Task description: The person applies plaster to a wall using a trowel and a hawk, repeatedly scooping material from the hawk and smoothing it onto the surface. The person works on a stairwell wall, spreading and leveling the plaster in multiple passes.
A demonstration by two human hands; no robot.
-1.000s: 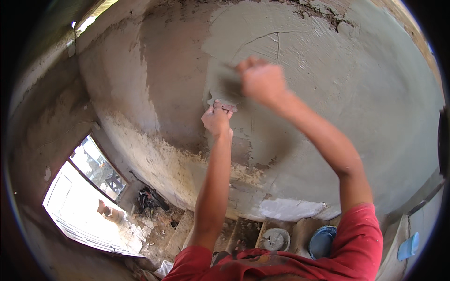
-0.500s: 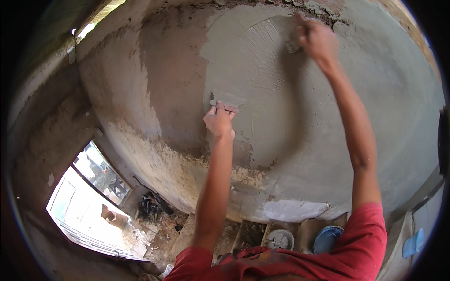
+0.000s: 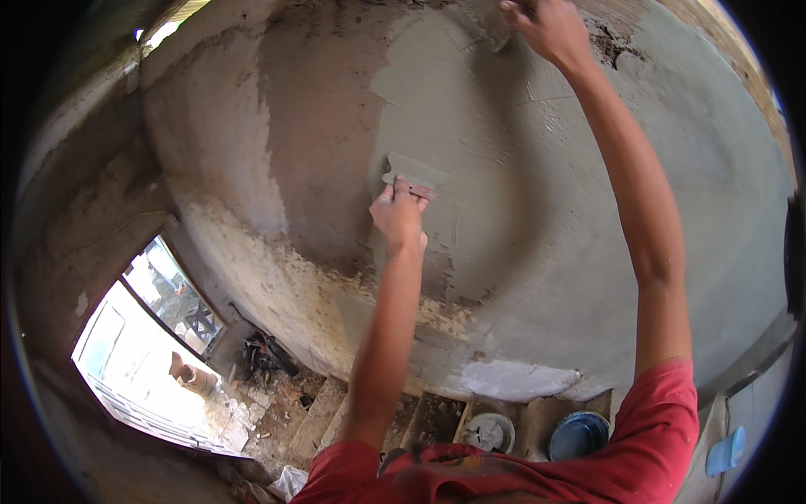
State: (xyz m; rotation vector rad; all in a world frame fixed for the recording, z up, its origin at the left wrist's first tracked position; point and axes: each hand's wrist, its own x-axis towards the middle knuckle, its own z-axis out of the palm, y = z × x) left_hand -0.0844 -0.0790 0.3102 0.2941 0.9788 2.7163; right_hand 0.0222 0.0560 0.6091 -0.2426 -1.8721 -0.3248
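My left hand [image 3: 399, 217] grips a small flat tool with a reddish handle and a plaster-coated plate [image 3: 415, 170], held low beside the patch of wet grey plaster [image 3: 445, 126]. At the top edge, my right hand [image 3: 554, 29] holds a plaster-coated trowel [image 3: 495, 29], partly out of frame, at the wall. To its right is a dark, crumbled gap [image 3: 613, 46] in the coat. Browner, rougher wall [image 3: 311, 143] lies left of the wet patch.
Concrete steps [image 3: 319, 416] below carry a bucket of grey mix [image 3: 489, 435] and a blue bucket [image 3: 578, 435]. A bright doorway [image 3: 126, 370] stands at the lower left, near a dark jumbled object [image 3: 264, 361]. A blue container [image 3: 724, 449] is at the far right.
My right hand has swept from the middle of the wall up to the top edge, shifting slightly left since half a second ago. My left hand has risen a little rightward, still holding its tool.
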